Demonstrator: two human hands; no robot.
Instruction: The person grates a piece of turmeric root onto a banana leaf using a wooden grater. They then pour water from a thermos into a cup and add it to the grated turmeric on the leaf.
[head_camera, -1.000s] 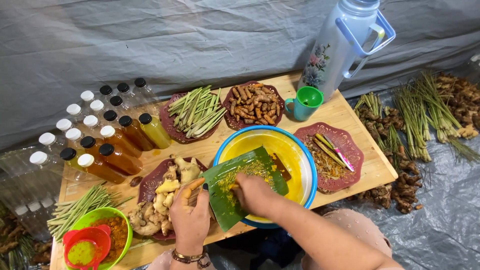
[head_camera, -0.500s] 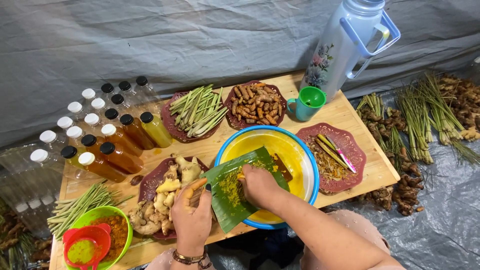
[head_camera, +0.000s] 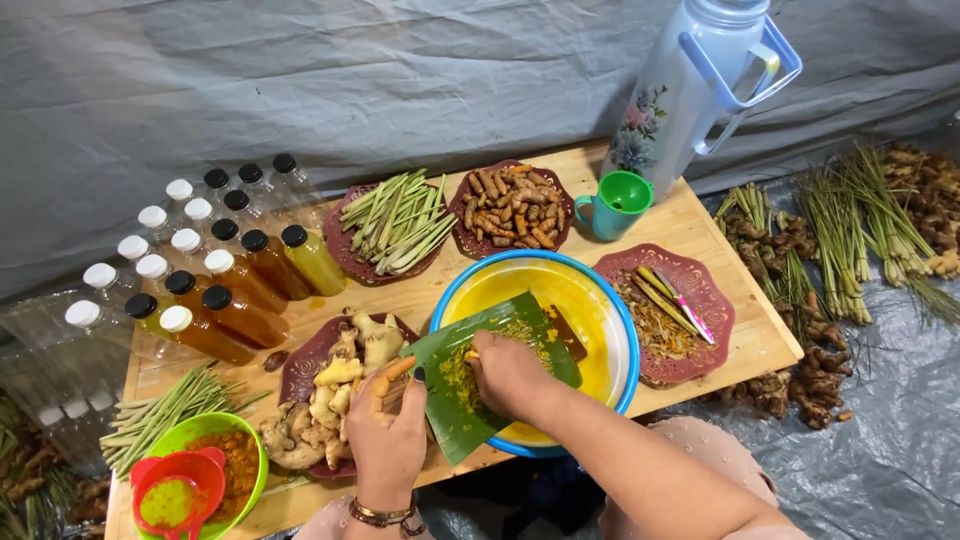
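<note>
Table (head_camera: 700, 225): a wooden board on a grey tarp, carrying everything below.
Flask (head_camera: 690, 90): one tall pale jug with a blue handle, at the far right corner.
Basin (head_camera: 600, 300): one yellow bowl with a blue rim, near the middle; it sits where it did a second ago.
Banana leaf (head_camera: 455, 400): one green piece lying over the basin's near-left rim, smeared with yellow pulp; since a second ago it has swung a little, its lower end now over the table edge.
Plates: four dark red ones, with green stalks (head_camera: 395, 220), turmeric roots (head_camera: 512, 208), ginger (head_camera: 340, 385) and peelings (head_camera: 665, 310).
Bottles (head_camera: 240, 290): about fourteen visible, six of them filled with amber or yellow liquid.
Cup (head_camera: 615, 205): one green mug beside the flask.
Right hand (head_camera: 510, 375): fingers curled, pressing down on the leaf and pulp.
Left hand (head_camera: 385, 435): pinches the leaf's left edge, an orange root piece (head_camera: 398, 370) at its fingertips; closer to the right hand than before.
</note>
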